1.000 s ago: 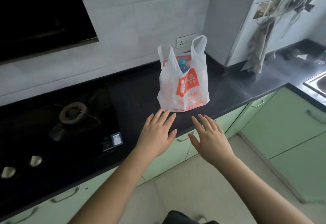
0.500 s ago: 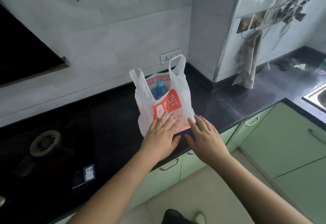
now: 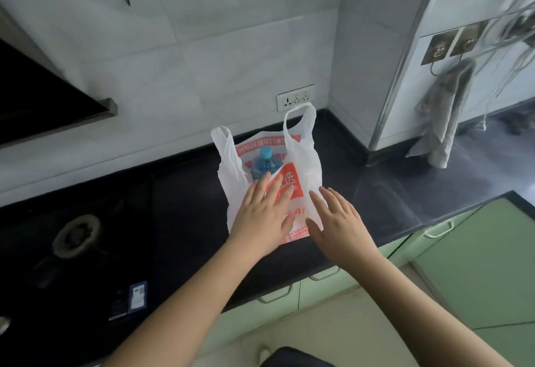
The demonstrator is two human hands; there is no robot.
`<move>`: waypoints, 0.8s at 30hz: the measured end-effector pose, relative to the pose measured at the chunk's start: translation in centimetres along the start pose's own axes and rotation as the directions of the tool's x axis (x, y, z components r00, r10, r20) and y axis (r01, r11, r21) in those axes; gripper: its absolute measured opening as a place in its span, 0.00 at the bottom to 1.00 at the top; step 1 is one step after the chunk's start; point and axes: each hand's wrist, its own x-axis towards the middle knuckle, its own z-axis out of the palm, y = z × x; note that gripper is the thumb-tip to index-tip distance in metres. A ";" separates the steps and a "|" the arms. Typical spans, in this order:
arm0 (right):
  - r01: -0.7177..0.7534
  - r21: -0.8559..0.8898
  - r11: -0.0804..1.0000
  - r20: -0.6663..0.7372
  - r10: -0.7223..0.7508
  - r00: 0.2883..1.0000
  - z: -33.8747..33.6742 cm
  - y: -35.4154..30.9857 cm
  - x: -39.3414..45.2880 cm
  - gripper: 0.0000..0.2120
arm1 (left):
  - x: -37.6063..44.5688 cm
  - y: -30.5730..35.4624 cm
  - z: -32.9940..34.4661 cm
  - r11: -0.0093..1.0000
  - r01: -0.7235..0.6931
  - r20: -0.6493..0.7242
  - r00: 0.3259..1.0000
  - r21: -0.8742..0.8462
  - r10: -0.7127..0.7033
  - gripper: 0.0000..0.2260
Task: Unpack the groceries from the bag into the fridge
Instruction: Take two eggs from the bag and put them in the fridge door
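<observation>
- Thin white plastic bag (image 3: 304,170), orange print, stands crinkled on our glossy black counter (image 3: 390,193).
- Blue-capped bottle (image 3: 262,162) inside.
- Our left hand (image 3: 265,216) and right hand (image 3: 338,222): fingers spread flat against the bag front.

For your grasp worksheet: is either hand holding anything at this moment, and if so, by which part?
Nothing is held. The left hand and right hand are flat-fingered against the front of the plastic bag; its handles stand free.

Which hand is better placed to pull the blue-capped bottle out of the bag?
Probably the left hand: its fingertips lie just below the bottle at the bag opening; the right hand is farther right.
</observation>
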 end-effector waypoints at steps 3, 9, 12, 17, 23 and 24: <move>-0.007 -0.005 1.000 -0.008 0.007 1.000 0.4 -0.1 1.8 0.29 | 2.1 -1.1 0.2 1.000 0.023 -0.015 1.000 -0.019 -0.023 0.29; -0.004 -0.032 0.999 -0.054 0.002 0.999 0.0 -1.3 5.5 0.29 | 7.0 -3.6 -0.7 0.981 0.087 -0.063 0.993 -0.175 -0.099 0.26; 0.008 -0.023 1.000 -0.109 -0.011 0.994 -0.5 -2.5 8.0 0.28 | 8.1 -5.6 -0.5 0.975 0.107 -0.039 0.992 -0.197 -0.116 0.27; 0.050 0.017 0.999 -0.144 -0.047 0.989 -0.5 -4.6 10.4 0.26 | 8.3 -8.5 -0.1 0.975 0.108 -0.044 0.992 -0.194 -0.118 0.27; 0.074 -0.048 0.996 -0.138 -0.080 0.987 0.0 -5.1 14.2 0.27 | 8.0 -10.4 1.0 0.979 0.134 -0.031 0.990 -0.154 -0.140 0.28; 0.062 -0.059 0.996 -0.146 -0.070 0.987 -0.2 -4.9 14.8 0.27 | 7.8 -10.4 1.1 0.979 0.136 -0.036 0.989 -0.152 -0.143 0.28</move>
